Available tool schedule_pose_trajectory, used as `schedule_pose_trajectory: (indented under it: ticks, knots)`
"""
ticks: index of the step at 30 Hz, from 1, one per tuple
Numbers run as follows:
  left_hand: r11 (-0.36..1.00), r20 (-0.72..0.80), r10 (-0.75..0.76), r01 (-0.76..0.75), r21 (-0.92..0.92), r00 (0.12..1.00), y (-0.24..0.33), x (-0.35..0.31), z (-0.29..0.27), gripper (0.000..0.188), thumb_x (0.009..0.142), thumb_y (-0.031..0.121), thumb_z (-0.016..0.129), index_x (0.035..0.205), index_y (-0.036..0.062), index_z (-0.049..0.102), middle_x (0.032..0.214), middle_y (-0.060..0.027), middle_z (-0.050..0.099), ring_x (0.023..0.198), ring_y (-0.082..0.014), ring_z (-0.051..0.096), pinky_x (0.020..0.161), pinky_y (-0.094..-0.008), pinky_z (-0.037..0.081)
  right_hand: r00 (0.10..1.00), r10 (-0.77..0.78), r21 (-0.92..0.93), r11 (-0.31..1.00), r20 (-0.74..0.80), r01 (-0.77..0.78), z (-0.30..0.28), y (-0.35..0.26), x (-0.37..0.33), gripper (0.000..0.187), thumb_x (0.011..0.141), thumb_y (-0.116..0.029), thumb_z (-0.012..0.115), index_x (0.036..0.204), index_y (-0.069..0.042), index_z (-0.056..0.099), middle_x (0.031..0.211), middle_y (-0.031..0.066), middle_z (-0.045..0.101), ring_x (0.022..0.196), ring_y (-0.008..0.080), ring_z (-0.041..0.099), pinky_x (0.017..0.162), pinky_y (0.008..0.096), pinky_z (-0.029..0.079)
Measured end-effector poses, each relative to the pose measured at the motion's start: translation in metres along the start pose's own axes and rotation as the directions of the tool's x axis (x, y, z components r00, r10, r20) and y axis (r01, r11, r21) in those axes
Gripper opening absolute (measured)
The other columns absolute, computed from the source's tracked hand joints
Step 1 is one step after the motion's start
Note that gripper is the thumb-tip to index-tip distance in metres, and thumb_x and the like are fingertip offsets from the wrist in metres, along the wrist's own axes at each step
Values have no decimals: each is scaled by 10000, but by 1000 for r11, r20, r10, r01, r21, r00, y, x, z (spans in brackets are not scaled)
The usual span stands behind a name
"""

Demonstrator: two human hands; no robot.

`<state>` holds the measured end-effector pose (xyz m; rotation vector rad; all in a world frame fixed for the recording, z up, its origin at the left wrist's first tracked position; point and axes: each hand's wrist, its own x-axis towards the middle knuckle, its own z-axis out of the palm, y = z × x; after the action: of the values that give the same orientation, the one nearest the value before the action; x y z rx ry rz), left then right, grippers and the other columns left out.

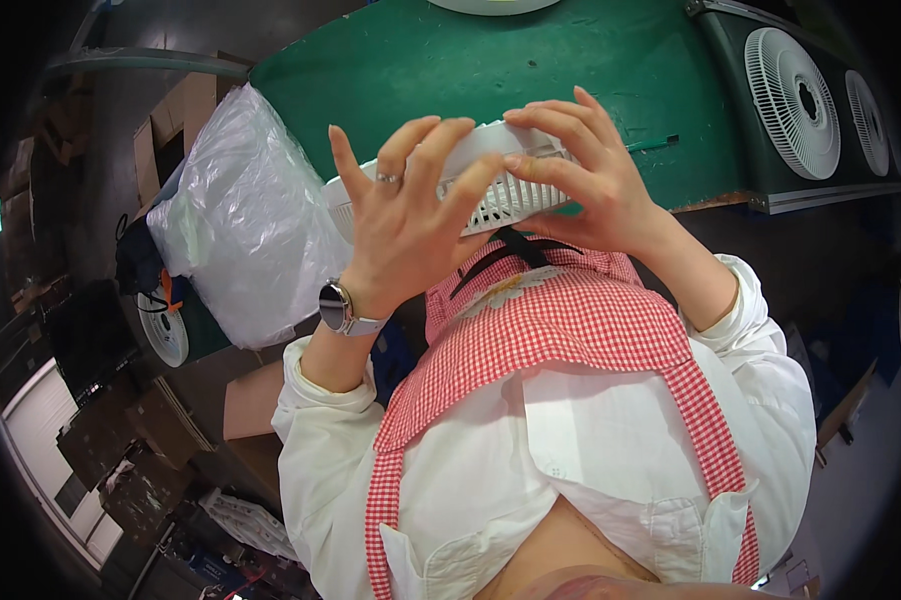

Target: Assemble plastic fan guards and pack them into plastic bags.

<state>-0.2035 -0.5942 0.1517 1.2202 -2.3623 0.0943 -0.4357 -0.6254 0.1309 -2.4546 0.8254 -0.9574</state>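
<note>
A round white plastic fan grille [511, 207] with slotted sides is tilted on edge between my hands, close to the apron. My left hand [402, 205], with a ring and a wristwatch, curves its fingers over the grille's left part and rim. At its right side, my right hand [592, 172] grips the rim, thumb and fingers bent around it. My hands and the tilt hide much of the grille's face.
Beyond my hands lies a green tabletop [400, 75] with a green pen-like stick [653, 144]. Clear plastic sheeting [240, 225] bulges at the left. On a dark conveyor at right rest white fan grilles [792, 104]. Cardboard boxes [252, 402] stand lower left.
</note>
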Motion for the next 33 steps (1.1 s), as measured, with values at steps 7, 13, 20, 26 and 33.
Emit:
schedule_pose_trajectory:
  ticks: [7,13,20,26,33]
  knots:
    - [995,67,-22,29,-98,998,-9,-11,-10,425,651,480,805,1028,340,666,1323,5,547,1306,-280,445,1145,-673,-6,993,-105,80,992,59,100,-1,11,-8,631,574,-194,885,1157,-158,644,1389,130,535,1254,342,508,1090,603,322]
    - [995,54,21,-15,-95,998,-8,-14,-8,394,651,488,813,975,324,659,1338,-6,544,1365,-302,401,1156,-652,-8,992,-124,108,987,39,119,1,8,-8,653,496,-146,874,1114,-145,664,1371,126,546,1189,337,533,1032,556,408]
    - [988,93,49,-35,-149,994,-7,-24,-16,467,611,445,844,1017,296,669,1340,-26,542,1338,-314,426,1161,-639,27,986,-154,103,984,57,148,0,8,-18,704,472,-121,862,1145,-165,659,1362,130,534,1159,346,521,932,458,477]
    - [979,89,54,-35,-200,995,-20,-23,-19,509,554,415,870,1007,279,682,1337,-37,548,1325,-317,439,1162,-631,47,993,-117,121,986,35,112,-3,4,-19,755,470,-81,849,1192,-183,654,1374,126,497,1154,338,487,898,445,488]
    - [969,55,76,-60,-241,996,-12,-29,-10,498,472,393,880,912,262,688,1327,-41,569,1322,-320,445,1166,-634,51,992,-108,168,981,65,95,-4,2,-25,734,450,-59,837,1158,-175,680,1338,118,511,1079,322,477,867,427,496]
